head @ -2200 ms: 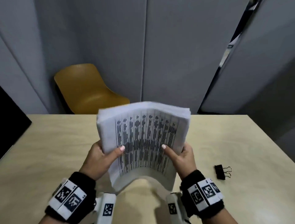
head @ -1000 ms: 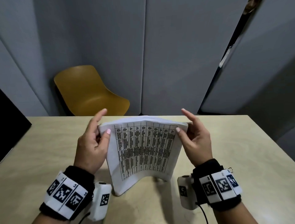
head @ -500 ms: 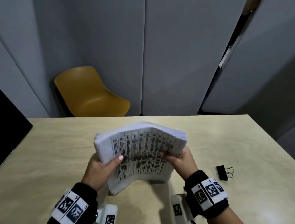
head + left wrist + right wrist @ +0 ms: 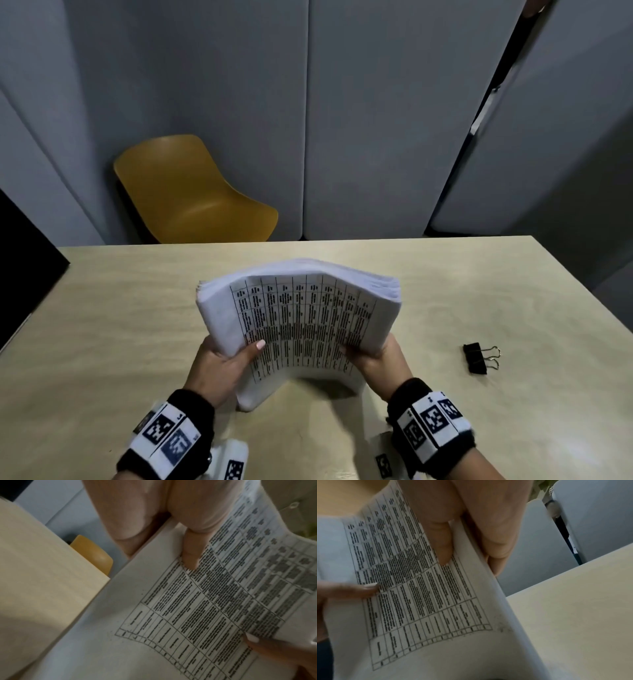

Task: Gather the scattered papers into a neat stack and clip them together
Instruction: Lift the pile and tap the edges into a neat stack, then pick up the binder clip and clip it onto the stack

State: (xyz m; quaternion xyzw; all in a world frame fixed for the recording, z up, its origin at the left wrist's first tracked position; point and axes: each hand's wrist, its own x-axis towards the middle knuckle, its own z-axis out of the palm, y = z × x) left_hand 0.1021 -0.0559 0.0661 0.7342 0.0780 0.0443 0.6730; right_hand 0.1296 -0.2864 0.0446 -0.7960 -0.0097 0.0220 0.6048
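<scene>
Since half a second ago the left hand (image 4: pixel 219 368) and right hand (image 4: pixel 380 359) have lowered slightly, both clamped on the papers (image 4: pixel 301 325), thumbs on the printed face, fingers behind. The bowed stack stands on edge on the bench (image 4: pixel 120 308), bottom edge touching it. The clip (image 4: pixel 478 358) lies well apart, right of the right hand.

A thick stack of papers (image 4: pixel 301 318) stands bowed on its lower edge near the middle of the table's (image 4: pixel 113 308) near edge, held on both sides, blocking the centre. To its right lies bare tabletop, then a black binder clip (image 4: pixel 476 358) lying alone toward the right edge. Bare wood also runs left of the stack and back to the far edge, where a yellow chair (image 4: pixel 191 198) stands.
</scene>
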